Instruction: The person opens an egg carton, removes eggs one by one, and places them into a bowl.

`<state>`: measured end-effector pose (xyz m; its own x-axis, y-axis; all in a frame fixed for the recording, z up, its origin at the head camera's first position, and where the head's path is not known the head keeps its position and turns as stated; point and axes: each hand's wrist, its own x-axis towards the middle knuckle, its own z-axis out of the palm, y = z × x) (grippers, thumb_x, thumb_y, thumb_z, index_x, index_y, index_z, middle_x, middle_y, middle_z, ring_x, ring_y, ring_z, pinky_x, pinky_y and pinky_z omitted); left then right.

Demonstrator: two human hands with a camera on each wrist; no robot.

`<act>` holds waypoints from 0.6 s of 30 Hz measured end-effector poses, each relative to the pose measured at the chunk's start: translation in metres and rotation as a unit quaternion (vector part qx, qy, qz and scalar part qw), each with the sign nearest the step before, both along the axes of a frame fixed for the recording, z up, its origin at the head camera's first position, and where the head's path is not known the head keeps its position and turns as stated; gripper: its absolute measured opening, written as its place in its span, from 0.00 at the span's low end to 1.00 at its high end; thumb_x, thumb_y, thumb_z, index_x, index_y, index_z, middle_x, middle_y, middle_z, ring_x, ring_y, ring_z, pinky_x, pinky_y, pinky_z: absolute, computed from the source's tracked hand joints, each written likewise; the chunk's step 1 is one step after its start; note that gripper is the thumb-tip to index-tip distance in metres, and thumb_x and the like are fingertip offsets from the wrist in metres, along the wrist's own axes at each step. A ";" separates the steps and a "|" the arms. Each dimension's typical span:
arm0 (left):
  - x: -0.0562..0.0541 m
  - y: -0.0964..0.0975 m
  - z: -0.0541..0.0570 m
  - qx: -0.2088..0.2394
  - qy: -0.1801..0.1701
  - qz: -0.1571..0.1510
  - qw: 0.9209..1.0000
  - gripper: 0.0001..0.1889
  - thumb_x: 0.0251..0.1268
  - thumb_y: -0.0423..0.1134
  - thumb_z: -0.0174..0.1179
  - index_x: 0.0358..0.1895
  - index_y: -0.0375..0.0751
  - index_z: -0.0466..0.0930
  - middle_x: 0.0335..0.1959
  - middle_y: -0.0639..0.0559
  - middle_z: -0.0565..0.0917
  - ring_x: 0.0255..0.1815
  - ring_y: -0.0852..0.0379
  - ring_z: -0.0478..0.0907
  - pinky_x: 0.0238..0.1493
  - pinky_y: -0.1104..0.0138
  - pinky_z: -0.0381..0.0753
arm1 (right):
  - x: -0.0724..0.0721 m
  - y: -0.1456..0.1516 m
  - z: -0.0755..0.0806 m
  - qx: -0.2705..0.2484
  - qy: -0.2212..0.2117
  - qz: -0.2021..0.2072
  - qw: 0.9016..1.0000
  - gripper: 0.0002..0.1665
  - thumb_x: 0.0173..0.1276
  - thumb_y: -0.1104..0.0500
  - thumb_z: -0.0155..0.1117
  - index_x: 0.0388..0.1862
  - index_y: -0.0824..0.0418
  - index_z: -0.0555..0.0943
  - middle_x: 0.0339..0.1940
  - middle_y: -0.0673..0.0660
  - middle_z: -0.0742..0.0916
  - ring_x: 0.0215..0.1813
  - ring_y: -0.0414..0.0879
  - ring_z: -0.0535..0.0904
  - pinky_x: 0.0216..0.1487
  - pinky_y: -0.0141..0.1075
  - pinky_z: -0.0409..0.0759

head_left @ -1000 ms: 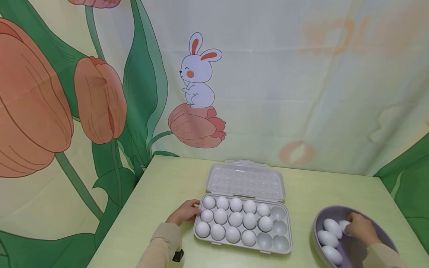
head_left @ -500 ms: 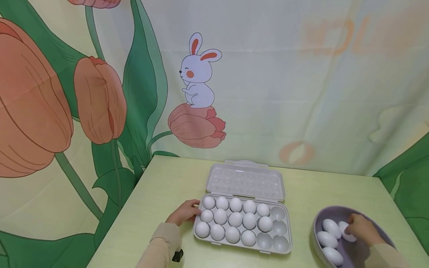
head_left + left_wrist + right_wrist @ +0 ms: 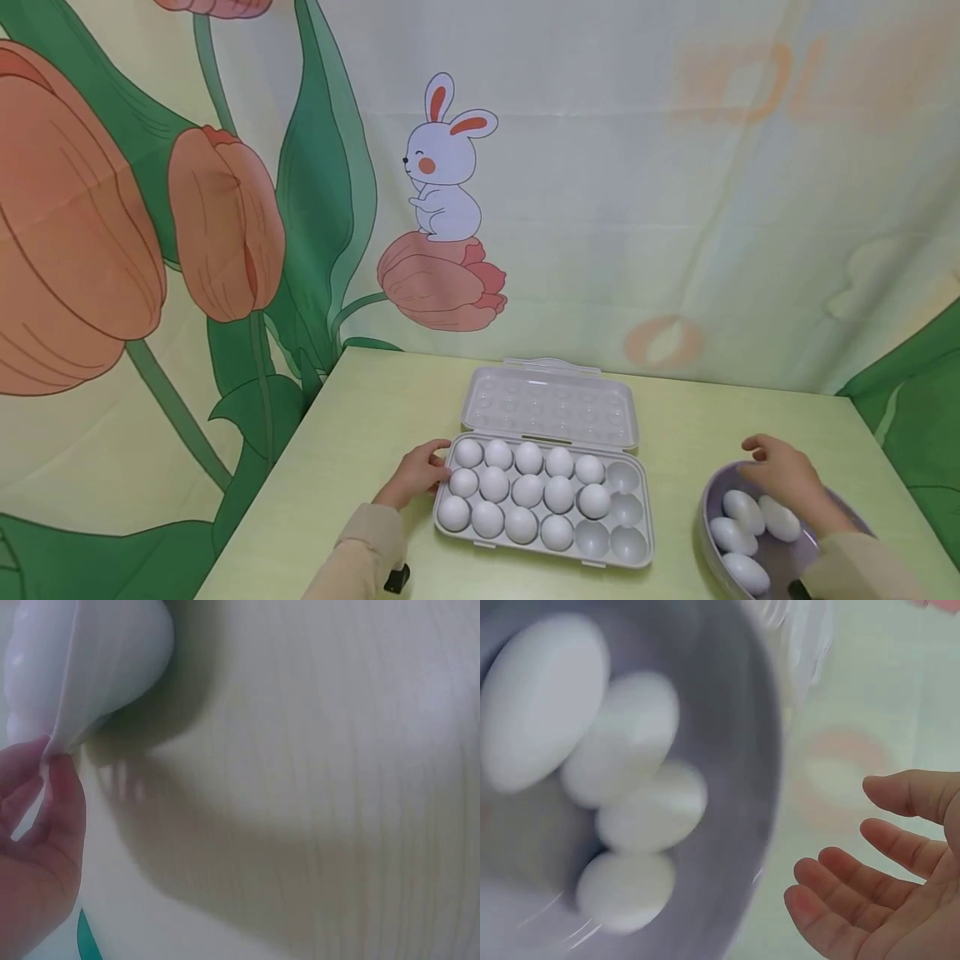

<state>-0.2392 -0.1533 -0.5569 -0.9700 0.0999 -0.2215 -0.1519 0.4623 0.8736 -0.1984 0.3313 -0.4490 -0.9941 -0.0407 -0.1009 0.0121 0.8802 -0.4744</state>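
Observation:
A grey plastic egg box [image 3: 592, 540] lies open, its cups mostly filled with white eggs [image 3: 528, 492]; several cups at its right end hold none. My left hand [image 3: 414, 477] is at the box's left end. In the left wrist view, thumb and finger pinch the egg box's rim [image 3: 64, 712]. At the right stands a purple-grey bowl [image 3: 711, 533] with several white eggs [image 3: 742, 575] in it. Above the bowl's far rim is my right hand [image 3: 787, 475]. The right wrist view shows that hand [image 3: 889, 881] outside the bowl [image 3: 731, 712], fingers spread and holding nothing.
The box's lid [image 3: 551, 408] is folded back behind it on the pale yellow table [image 3: 382, 400]. A cloth backdrop [image 3: 600, 208] with tulips and a rabbit hangs behind the table. A gap of bare tabletop [image 3: 678, 467] separates the box and the bowl.
My right hand let go of an egg in the bowl and rose away toward the far rim. That egg now lies beside the others. The left hand stayed at the egg box.

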 end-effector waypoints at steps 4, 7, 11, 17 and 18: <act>0.003 0.002 0.002 -0.016 0.031 0.000 0.999 0.27 0.48 0.25 0.55 0.57 0.32 0.67 0.28 0.44 0.73 0.19 0.59 0.69 0.20 0.70 0.73 | 0.000 -0.024 0.003 -0.019 0.018 0.019 0.999 0.23 0.55 0.59 0.57 0.47 0.71 0.71 0.44 0.74 0.77 0.42 0.64 0.76 0.35 0.47 0.75; 0.005 0.002 0.003 -0.028 0.048 -0.005 0.998 0.27 0.47 0.25 0.53 0.57 0.31 0.67 0.27 0.45 0.72 0.19 0.60 0.68 0.20 0.68 0.74 | 0.001 -0.043 0.004 -0.034 0.030 0.041 0.998 0.21 0.54 0.61 0.58 0.46 0.70 0.72 0.42 0.73 0.78 0.40 0.61 0.78 0.34 0.44 0.76; 0.007 0.003 0.006 -0.039 0.062 -0.010 0.997 0.29 0.43 0.24 0.51 0.57 0.30 0.67 0.26 0.45 0.73 0.19 0.60 0.68 0.20 0.66 0.75 | 0.002 -0.069 0.000 -0.055 0.031 0.074 0.995 0.21 0.53 0.62 0.60 0.46 0.67 0.73 0.41 0.70 0.80 0.38 0.56 0.78 0.33 0.42 0.76; 0.007 0.003 0.006 -0.054 0.067 -0.013 0.996 0.29 0.42 0.23 0.50 0.56 0.30 0.68 0.26 0.46 0.73 0.20 0.61 0.68 0.20 0.67 0.76 | -0.001 -0.106 -0.025 -0.069 0.017 0.121 0.990 0.22 0.48 0.64 0.64 0.46 0.66 0.74 0.42 0.66 0.81 0.36 0.53 0.78 0.33 0.39 0.76; 0.006 0.003 0.005 -0.056 0.068 -0.013 0.996 0.29 0.42 0.23 0.50 0.56 0.30 0.68 0.26 0.46 0.73 0.20 0.61 0.68 0.20 0.67 0.75 | -0.001 -0.112 -0.029 -0.069 0.016 0.127 0.989 0.23 0.48 0.64 0.64 0.45 0.66 0.74 0.42 0.66 0.81 0.36 0.53 0.78 0.34 0.40 0.76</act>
<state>-0.2327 -0.1499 -0.5516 -0.9890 0.1084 -0.1002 -0.0226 0.5598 0.8283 -0.1989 0.2198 -0.4781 -0.9524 -0.3016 -0.0457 -0.2186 0.7793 -0.5872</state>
